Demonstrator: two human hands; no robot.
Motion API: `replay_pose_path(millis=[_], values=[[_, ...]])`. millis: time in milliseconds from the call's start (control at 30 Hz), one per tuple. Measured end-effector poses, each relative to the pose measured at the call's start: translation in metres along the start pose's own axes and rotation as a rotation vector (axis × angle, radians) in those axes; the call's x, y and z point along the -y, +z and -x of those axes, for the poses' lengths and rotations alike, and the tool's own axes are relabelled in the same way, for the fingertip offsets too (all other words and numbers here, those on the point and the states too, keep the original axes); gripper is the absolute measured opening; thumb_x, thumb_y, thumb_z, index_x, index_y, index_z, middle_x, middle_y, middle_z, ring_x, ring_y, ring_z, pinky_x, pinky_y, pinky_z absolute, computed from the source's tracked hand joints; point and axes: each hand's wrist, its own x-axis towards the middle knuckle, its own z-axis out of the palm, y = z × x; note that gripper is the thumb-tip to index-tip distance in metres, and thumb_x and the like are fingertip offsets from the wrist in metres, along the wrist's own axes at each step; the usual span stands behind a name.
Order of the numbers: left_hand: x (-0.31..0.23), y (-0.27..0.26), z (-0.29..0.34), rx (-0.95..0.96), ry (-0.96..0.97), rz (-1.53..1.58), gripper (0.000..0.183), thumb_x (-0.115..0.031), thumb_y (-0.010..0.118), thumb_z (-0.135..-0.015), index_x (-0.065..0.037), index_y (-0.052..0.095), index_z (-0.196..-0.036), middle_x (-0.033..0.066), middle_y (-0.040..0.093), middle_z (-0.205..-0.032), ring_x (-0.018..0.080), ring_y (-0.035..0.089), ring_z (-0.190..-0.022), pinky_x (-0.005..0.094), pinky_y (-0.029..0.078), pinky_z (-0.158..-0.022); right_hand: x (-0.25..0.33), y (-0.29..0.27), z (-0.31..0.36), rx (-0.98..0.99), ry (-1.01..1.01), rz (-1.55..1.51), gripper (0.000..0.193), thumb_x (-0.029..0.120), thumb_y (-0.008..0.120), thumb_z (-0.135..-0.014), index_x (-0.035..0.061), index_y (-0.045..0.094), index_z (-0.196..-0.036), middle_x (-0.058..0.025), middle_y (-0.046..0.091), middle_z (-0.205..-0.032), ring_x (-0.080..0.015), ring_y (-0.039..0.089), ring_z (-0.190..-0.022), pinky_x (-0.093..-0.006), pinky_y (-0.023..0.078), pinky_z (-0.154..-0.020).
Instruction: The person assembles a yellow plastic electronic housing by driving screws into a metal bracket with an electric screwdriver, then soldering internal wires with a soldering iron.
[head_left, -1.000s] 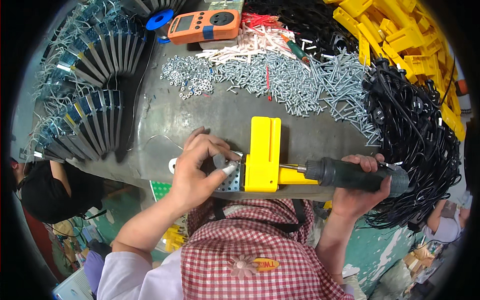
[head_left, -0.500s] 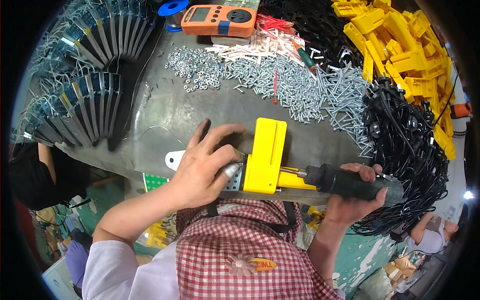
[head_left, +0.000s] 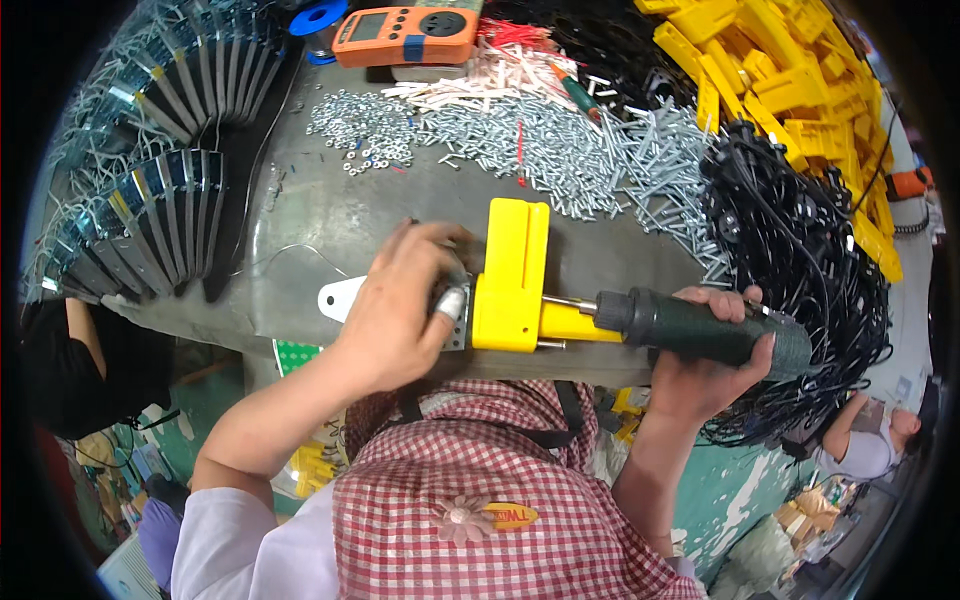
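Note:
Near the table's front edge lies a yellow plastic housing (head_left: 511,275), standing crosswise, with a perforated metal piece (head_left: 458,335) against its left side. My left hand (head_left: 400,305) is closed over that metal piece, thumb wrapped in something pale; its fingertips are partly hidden. From under the hand a white tab with a hole (head_left: 338,299) sticks out to the left. My right hand (head_left: 715,365) grips a dark green electric screwdriver (head_left: 690,325), held sideways, its shaft reaching the housing's right side. A screw (head_left: 552,345) juts from the housing below the shaft.
Loose screws (head_left: 570,150), nuts (head_left: 365,125) and white sleeves (head_left: 480,82) lie behind. An orange meter (head_left: 405,36) stands at the back. Black cables (head_left: 790,260) and yellow housings (head_left: 780,80) are heaped right; finned metal parts (head_left: 165,215) stand left. Other people are at both sides.
The whole view has shifted a little, so the table things sit slightly further left and up. My left fingers have drawn in slightly; the screwdriver stays at the housing's right side.

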Motion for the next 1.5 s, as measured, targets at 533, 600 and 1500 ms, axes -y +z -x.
replay_pose_path(millis=[533,600,1500], values=[[-0.01,0.013,0.006,0.052,0.224,-0.449,0.083,-0.03,0.077,-0.062,-0.006,0.037,-0.131,0.0206,0.038,-0.131,0.0371,0.041,-0.117,0.0556,0.028,-0.101,0.033,-0.021,0.019,0.117,-0.004,-0.004,0.041,0.025,0.055,-0.084,0.0053,0.046,-0.119,-0.0019,0.043,-0.082,-0.0151,0.044,-0.082,-0.0379,0.037,-0.089],[-0.008,0.013,0.007,0.058,0.24,-0.47,0.083,-0.03,0.077,-0.062,-0.004,0.038,-0.13,0.0198,0.04,-0.126,0.0362,0.042,-0.115,0.0543,0.029,-0.1,0.031,-0.02,0.02,0.109,-0.004,-0.001,0.041,0.025,0.055,-0.084,0.0053,0.047,-0.119,-0.0019,0.044,-0.082,-0.015,0.044,-0.082,-0.0377,0.037,-0.089],[-0.001,-0.015,-0.001,0.09,0.215,-0.187,0.077,-0.018,0.077,-0.061,0.002,0.04,-0.125,0.0208,0.047,-0.119,0.038,0.045,-0.111,0.0478,0.033,-0.101,0.008,-0.027,0.022,0.062,0.062,-0.051,0.044,0.025,0.057,-0.083,0.0073,0.044,-0.121,-0.0034,0.047,-0.086,-0.0169,0.046,-0.086,-0.0369,0.037,-0.09]])
